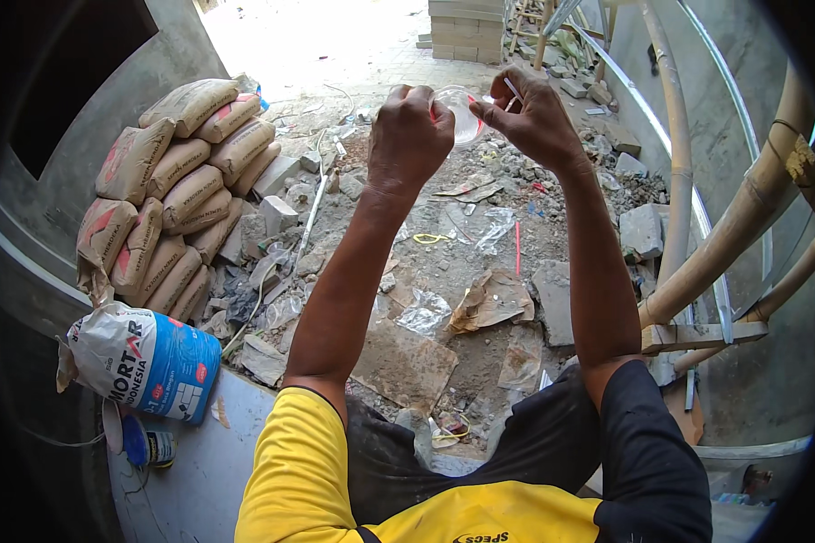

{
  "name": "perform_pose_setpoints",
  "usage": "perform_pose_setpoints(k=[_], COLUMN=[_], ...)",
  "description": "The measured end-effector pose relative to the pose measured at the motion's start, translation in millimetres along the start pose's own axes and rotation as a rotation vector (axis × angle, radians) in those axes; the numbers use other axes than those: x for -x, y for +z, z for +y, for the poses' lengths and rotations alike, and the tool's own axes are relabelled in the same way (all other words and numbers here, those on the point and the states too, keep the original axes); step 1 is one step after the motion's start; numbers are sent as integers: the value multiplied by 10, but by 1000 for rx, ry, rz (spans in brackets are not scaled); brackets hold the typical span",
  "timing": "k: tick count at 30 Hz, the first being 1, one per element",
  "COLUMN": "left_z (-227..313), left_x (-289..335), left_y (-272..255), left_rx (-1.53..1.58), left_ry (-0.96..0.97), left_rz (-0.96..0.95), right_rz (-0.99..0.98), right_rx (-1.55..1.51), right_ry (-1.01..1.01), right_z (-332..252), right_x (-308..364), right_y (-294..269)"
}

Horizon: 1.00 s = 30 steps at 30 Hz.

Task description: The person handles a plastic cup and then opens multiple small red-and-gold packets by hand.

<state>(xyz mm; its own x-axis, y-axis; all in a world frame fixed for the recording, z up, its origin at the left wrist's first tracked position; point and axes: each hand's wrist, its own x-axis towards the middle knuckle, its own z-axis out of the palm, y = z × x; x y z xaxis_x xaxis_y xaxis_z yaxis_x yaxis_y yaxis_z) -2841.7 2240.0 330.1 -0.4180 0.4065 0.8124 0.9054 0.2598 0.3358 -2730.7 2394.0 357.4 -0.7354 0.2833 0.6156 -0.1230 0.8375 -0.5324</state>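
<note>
Both arms reach forward at the top middle, with a clear plastic cup (463, 122) bearing red marks between the hands. My left hand (411, 131) is closed on the cup's left side, its fingers curled away from view. At the cup's right, my right hand (539, 118) has bent fingers, with the thumb touching or very near the cup. A thin white stick (513, 89), perhaps a straw or cigarette, sticks out between the fingers of that hand. What the cup holds cannot be made out.
Stacked brown cement sacks (190, 172) stand at the left. Nearer lies a white-and-blue mortar bag (158, 362) beside a small blue-lidded tub (145, 443). Broken concrete, plastic scraps and torn paper (489, 303) cover the ground ahead. Bamboo scaffolding (743, 226) rises at the right; pale blocks (466, 32) stand far off.
</note>
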Motion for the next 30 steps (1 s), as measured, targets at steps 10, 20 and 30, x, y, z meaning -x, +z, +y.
perform_pose_setpoints(k=[10,20,30], left_z=[326,171,229], left_x=[8,-94,-61], left_y=[-39,-197,-182], left_rx=[-4,412,214], left_ry=[-18,-397,-295], left_rz=[13,-231,-135], right_rz=[206,206,296], right_rx=[372,384,499], right_ry=[-133,-316,-544], right_z=[-116,-82,-140], right_x=[77,87,68], right_y=[106,77,175])
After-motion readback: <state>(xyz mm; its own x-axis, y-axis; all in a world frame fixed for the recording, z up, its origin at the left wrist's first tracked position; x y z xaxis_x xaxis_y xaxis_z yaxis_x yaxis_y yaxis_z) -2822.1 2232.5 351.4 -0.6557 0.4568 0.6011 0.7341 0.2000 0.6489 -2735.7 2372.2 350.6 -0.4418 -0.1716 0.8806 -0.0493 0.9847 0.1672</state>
